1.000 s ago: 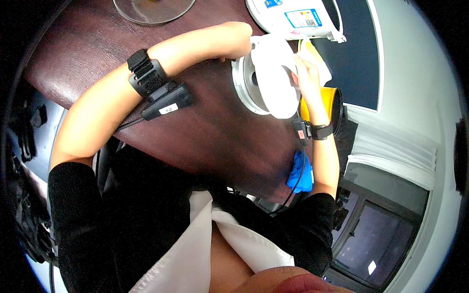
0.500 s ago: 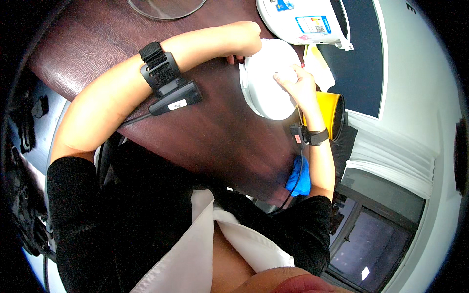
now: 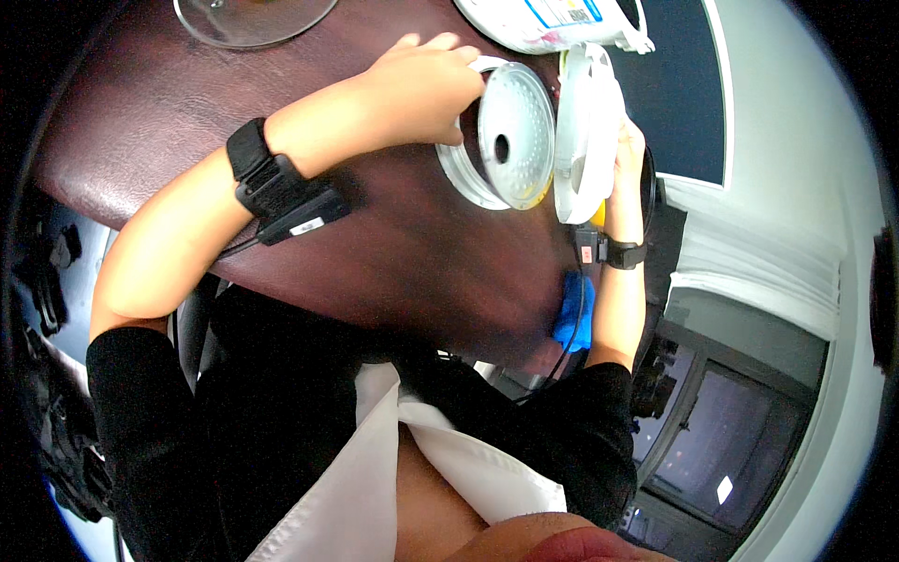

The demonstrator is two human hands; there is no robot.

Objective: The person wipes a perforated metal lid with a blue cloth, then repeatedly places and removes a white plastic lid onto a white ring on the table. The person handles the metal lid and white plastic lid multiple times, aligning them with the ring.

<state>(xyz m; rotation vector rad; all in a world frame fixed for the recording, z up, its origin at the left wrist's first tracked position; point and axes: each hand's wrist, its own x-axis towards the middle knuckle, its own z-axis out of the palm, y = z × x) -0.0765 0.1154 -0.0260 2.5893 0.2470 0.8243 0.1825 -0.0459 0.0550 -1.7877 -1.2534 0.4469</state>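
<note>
My right hand (image 3: 627, 155) grips the far side of a white round lid (image 3: 582, 140), which stands nearly edge-on. To its left a grey, perforated disc (image 3: 518, 136) with a dark central hole is tilted up. Behind the disc is a round white rim (image 3: 464, 183), partly hidden; whether it is a ring or a pot's edge I cannot tell. My left hand (image 3: 431, 89) closes on this rim at its left side, thumb below and fingers bent above. What supports the disc is hidden.
A white appliance (image 3: 552, 23) with labels stands at the far edge. A clear round glass lid (image 3: 248, 33) lies at the far left of the brown table (image 3: 375, 253). Near the right edge lies a blue cloth (image 3: 573, 314); a yellow container (image 3: 599, 215) is mostly hidden.
The white lid has come away from the rim and swung upright to the right with my right hand. The perforated disc now shows. My left hand has moved slightly left and nearer.
</note>
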